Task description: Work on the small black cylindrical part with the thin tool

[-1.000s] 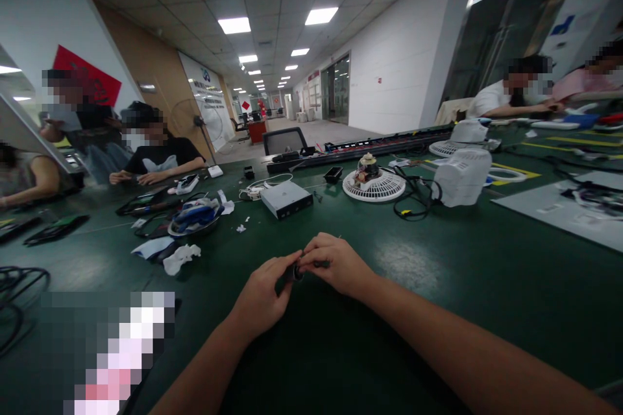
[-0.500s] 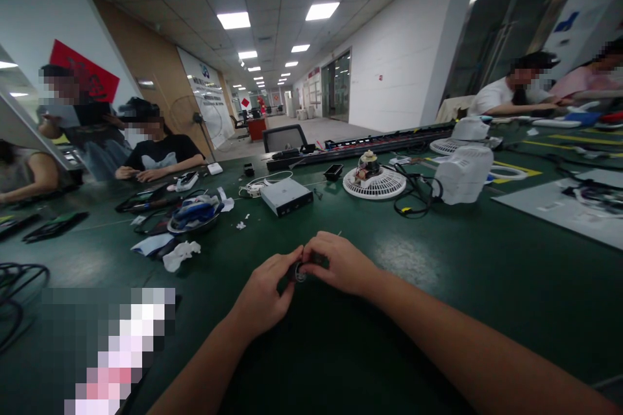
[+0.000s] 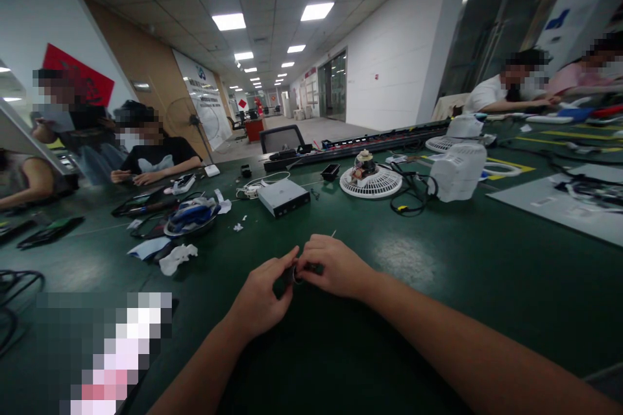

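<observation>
Dark green counter (image 3: 418, 259) spreads beneath both forearms. At the centre, the left grip (image 3: 260, 295) curls closed round a small dark part (image 3: 289, 275), thumb below and fingers above, presumably to steady it while its end faces the other side. There the right grip (image 3: 335, 266) is pinched nearly closed; a thin rod (image 3: 333, 233) pokes out past its knuckles, so it seems to hold that, though the fingers hide most of it. At nine o'clock lies a crumpled tissue (image 3: 178, 259); at twelve, a grey drive (image 3: 283, 196). Further out, at one, a white grille (image 3: 384, 185) lies flat, which keeps the motor (image 3: 365, 167) on it upright. A white housing (image 3: 458, 172) stands at two. Across the counter, at ten, sits a person (image 3: 168, 155).
</observation>
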Demonstrator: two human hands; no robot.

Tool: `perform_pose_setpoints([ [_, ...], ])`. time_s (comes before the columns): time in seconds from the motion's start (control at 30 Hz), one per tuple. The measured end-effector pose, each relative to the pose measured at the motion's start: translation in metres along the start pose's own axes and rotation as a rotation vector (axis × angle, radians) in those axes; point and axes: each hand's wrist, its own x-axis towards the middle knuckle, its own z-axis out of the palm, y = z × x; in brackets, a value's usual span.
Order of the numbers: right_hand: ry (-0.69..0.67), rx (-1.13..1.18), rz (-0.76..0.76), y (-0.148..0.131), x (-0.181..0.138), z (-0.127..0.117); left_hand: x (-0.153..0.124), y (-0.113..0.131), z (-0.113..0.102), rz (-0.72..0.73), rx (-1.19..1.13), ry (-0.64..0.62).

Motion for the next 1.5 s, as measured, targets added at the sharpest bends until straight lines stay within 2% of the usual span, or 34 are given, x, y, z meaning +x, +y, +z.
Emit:
perform_pose_setpoints([
  [0.17,0.029,-0.008,0.114,-0.004,0.0,0.001,0.001,0.005,-0.002,-0.008,-0.009,-0.023],
  [0.33,0.059,-0.03,0.135,-0.006,0.0,-0.002,0.003,0.004,-0.003,0.02,-0.001,0.009],
  [0.6,0.453,0.082,0.221,-0.004,0.001,-0.015,0.003,-0.013,-0.009,-0.108,0.029,0.155],
  [0.7,0.527,0.089,0.23,-0.001,-0.001,-0.018,0.004,-0.016,-0.011,-0.117,0.03,0.193],
  [0.8,0.525,0.234,0.231,0.002,-0.002,-0.017,0.005,-0.016,-0.012,-0.114,0.042,0.231],
  [0.93,0.431,0.383,0.218,0.005,-0.004,-0.007,0.005,-0.017,-0.009,-0.152,0.027,0.235],
  [1.07,0.337,0.367,0.215,0.004,-0.004,-0.002,0.004,-0.018,-0.006,-0.151,-0.019,0.192],
  [1.2,0.346,0.318,0.2,0.002,-0.004,-0.004,0.005,-0.013,-0.007,-0.151,-0.016,0.195],
  [1.37,0.329,0.397,0.203,0.004,-0.005,-0.002,0.007,-0.008,-0.01,-0.123,-0.006,0.204],
  [1.5,0.352,0.304,0.204,0.004,-0.006,-0.001,0.007,-0.009,-0.009,-0.123,0.002,0.19],
])
